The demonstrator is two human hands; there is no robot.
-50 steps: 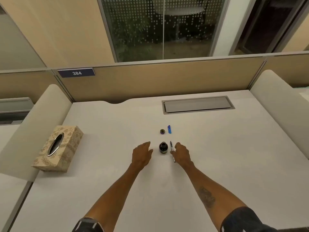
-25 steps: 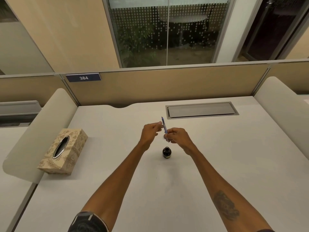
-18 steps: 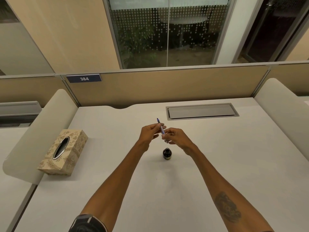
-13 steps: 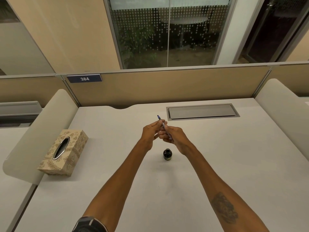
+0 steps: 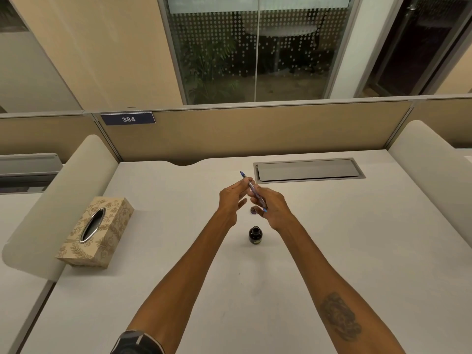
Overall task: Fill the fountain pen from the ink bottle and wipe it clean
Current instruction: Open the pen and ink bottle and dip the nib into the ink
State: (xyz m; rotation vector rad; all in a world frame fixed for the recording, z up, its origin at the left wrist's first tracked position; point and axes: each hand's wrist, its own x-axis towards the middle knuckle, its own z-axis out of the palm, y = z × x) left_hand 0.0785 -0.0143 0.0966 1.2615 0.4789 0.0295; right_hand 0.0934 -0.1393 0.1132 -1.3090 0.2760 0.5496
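Near the middle of the frame both hands are raised above the white desk [image 5: 357, 238] and share a fountain pen [image 5: 251, 188], which slants from its dark tip at the upper left down to a blue end at the lower right. The right hand [image 5: 271, 206] is closed around the lower part of the barrel; the left hand [image 5: 231, 199] pinches the upper part between thumb and fingertips, its other fingers loosely spread. Just below the hands, the small dark ink bottle [image 5: 255, 235] stands upright on the desk with its cap off; a small dark round cap [image 5: 253, 210] lies on the desk, partly hidden between the hands. A patterned tissue box [image 5: 95, 232] sits at the left, well apart from the bottle.
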